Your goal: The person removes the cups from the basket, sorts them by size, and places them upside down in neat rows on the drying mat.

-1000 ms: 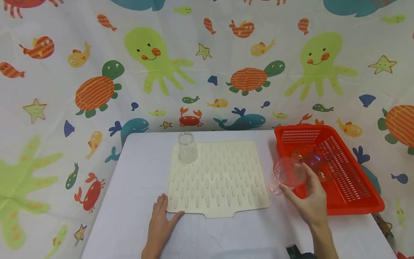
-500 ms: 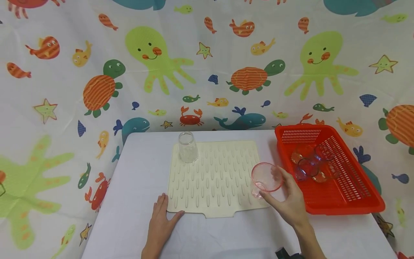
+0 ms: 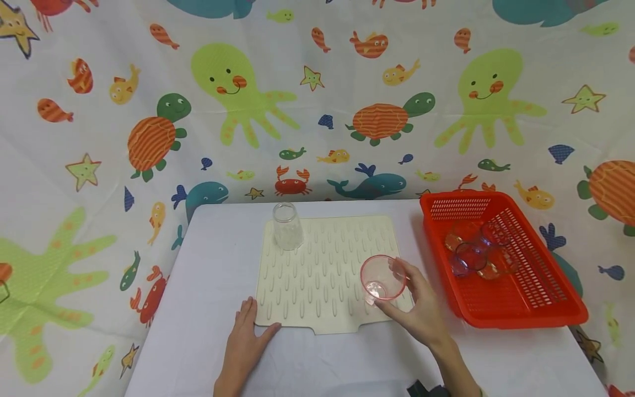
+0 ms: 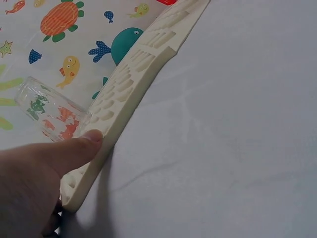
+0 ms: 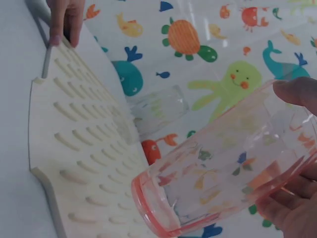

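Gripping the pink glass (image 3: 380, 282) near its rim with curled right hand (image 3: 420, 314), from its right; holding it roughly upright above the cream mat (image 3: 317, 292), by its near right corner. Resting straight-fingered left hand (image 3: 245, 343) on the near left corner.

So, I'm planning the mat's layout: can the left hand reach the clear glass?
Likely yes: the left hand rests at the near left corner of the mat, with nothing visible between it and the clear glass.
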Action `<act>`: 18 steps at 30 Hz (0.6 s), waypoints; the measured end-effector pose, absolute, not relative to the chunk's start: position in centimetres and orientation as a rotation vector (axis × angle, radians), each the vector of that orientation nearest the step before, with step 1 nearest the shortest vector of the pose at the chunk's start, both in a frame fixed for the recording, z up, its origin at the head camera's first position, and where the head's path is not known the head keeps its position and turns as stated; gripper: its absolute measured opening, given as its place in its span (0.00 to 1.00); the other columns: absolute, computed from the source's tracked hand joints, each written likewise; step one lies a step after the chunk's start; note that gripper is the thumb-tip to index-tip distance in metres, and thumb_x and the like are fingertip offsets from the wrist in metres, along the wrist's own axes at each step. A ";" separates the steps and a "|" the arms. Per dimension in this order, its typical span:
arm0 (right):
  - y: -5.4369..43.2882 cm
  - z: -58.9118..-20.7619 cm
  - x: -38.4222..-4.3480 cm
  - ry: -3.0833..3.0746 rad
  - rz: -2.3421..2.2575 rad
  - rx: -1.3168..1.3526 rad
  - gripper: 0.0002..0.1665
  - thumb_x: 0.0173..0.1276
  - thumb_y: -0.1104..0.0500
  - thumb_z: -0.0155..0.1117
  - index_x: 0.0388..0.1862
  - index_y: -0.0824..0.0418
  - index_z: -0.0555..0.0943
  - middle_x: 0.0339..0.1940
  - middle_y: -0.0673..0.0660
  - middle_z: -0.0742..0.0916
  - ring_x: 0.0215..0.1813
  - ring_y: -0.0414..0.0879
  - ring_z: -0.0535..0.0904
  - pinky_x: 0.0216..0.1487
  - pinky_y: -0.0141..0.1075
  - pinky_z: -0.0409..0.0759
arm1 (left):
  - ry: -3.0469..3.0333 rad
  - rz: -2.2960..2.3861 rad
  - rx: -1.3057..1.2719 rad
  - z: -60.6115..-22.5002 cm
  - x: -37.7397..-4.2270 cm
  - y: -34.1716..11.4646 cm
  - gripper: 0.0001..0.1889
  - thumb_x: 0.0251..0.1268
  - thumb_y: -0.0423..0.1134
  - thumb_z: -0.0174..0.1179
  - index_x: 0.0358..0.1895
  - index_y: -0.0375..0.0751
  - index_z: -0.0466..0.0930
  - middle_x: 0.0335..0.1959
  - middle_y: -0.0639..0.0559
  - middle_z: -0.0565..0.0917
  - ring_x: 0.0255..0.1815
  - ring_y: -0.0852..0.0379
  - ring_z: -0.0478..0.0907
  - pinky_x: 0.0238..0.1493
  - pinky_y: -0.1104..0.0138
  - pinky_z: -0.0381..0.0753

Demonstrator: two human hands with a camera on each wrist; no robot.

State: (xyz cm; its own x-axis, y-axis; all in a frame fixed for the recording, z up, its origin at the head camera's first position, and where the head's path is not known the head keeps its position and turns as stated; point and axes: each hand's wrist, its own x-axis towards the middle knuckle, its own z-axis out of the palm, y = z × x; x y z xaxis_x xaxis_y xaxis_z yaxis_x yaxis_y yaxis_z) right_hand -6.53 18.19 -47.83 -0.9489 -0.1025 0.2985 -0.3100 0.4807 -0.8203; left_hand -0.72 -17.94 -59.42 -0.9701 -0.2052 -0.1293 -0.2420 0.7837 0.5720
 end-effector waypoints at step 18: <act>15.7 -48.8 -7.7 -2.496 1.544 0.535 0.52 0.48 0.58 0.85 0.73 0.54 0.69 0.66 0.56 0.82 0.65 0.53 0.79 0.66 0.61 0.79 | 2.928 1.473 -0.004 -53.9 -3.2 -14.5 0.45 0.54 0.55 0.75 0.72 0.40 0.68 0.71 0.46 0.74 0.71 0.46 0.74 0.68 0.54 0.80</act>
State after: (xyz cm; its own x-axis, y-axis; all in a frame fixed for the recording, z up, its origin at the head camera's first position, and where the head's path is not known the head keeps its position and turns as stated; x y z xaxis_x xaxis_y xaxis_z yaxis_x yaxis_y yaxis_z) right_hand -7.74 15.74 -48.76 -0.9236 -0.2170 0.3161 -0.3798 0.4037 -0.8324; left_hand -3.17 -14.51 -53.90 -0.9908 -0.0630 0.1197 0.0586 0.5978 0.7995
